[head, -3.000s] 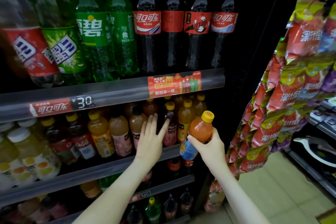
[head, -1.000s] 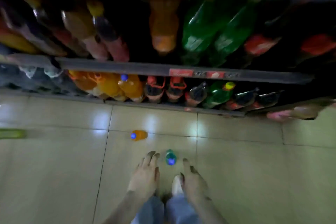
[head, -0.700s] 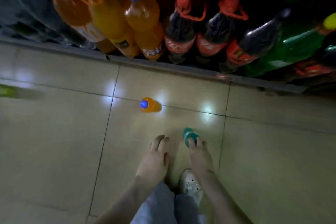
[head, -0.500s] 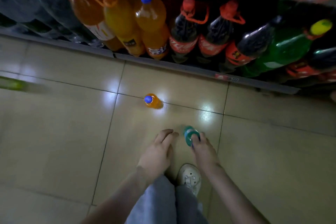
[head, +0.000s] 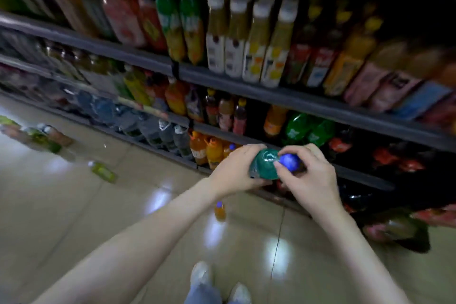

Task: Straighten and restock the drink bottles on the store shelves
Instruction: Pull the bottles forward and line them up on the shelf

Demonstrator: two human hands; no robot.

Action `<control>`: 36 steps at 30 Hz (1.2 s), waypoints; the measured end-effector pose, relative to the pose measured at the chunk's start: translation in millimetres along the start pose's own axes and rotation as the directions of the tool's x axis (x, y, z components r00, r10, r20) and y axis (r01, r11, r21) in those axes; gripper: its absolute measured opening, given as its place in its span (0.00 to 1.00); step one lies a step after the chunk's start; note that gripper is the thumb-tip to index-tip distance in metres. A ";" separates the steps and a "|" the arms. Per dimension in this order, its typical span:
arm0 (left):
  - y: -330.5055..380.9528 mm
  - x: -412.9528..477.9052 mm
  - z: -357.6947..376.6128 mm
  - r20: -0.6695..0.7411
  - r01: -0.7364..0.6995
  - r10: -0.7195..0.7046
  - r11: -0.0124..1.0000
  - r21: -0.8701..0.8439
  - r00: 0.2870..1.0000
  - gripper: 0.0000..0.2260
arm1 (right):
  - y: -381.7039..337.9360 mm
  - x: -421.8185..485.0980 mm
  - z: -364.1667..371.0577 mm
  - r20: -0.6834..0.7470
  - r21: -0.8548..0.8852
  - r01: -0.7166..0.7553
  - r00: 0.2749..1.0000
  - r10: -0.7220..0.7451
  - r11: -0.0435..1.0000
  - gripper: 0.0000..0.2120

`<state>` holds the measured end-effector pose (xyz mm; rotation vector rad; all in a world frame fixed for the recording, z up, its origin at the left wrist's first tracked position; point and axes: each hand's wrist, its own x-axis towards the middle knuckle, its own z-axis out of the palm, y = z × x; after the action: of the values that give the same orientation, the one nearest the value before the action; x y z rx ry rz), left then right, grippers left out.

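1 green plastic bottle (head: 264, 165), blue cap (head: 289, 162): likely light, slick, slightly squashy; left hand (head: 234, 173) grips its body, right hand (head: 312, 181) pinches the cap; hold mid-body.

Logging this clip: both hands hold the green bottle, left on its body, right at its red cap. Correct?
No: the cap is blue, not red, as the head view shows. The rest holds: the left hand grips the green bottle by its body and the right hand pinches the cap.

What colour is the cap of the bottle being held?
Blue cap on a green bottle, seen in head view.
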<state>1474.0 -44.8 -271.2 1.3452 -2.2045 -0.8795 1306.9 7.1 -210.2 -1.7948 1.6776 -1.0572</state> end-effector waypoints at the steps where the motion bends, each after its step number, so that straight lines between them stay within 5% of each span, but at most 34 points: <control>1: 20.5 2.6 -22.6 -0.030 -0.015 0.015 1.000 -0.028 0.999 0.34 | -21.9 8.7 -13.7 -0.034 0.015 0.046 0.998 -0.045 0.999 0.10; 7: 101.1 -6.2 -121.4 -0.252 -0.086 0.026 0.969 -0.231 0.967 0.24 | -129.0 46.9 -62.3 -0.158 0.160 0.270 0.957 -0.245 0.950 0.22; 11: 126.4 -13.4 -182.8 -0.369 -0.196 0.068 0.927 -0.321 0.927 0.21 | -179.6 67.6 -65.6 -0.066 0.219 0.175 0.984 -0.164 0.960 0.26; 19: 126.0 -28.5 -301.8 -0.465 -0.235 0.201 0.972 -0.017 0.862 0.22 | -274.8 102.7 -33.5 0.082 0.400 0.065 0.991 -0.106 0.914 0.20; 23: 115.6 -19.8 -339.8 -0.450 -0.275 0.331 0.943 0.188 0.830 0.27 | -301.3 118.8 -12.2 -0.133 0.341 0.160 0.984 -0.121 0.926 0.22; 27: 115.8 11.8 -365.0 -0.391 -0.444 0.467 0.883 0.154 0.793 0.29 | -316.4 140.9 -11.4 -0.359 0.276 0.278 0.918 -0.170 0.920 0.20; 30: 100.8 44.8 -377.3 -0.398 -0.506 0.629 0.775 0.378 0.668 0.31 | -316.6 170.9 -20.7 -0.499 0.213 0.346 0.843 -0.203 0.914 0.20; 36: 64.8 107.9 -392.7 -0.546 -0.230 0.549 0.807 0.544 0.633 0.35 | -305.6 242.9 -30.8 -0.605 0.178 0.382 0.769 -0.206 0.907 0.23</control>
<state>1631.4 -237.6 57.5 1.0152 -1.9775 0.2926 1462.0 -179.2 97.3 -1.6693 1.4370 -2.0488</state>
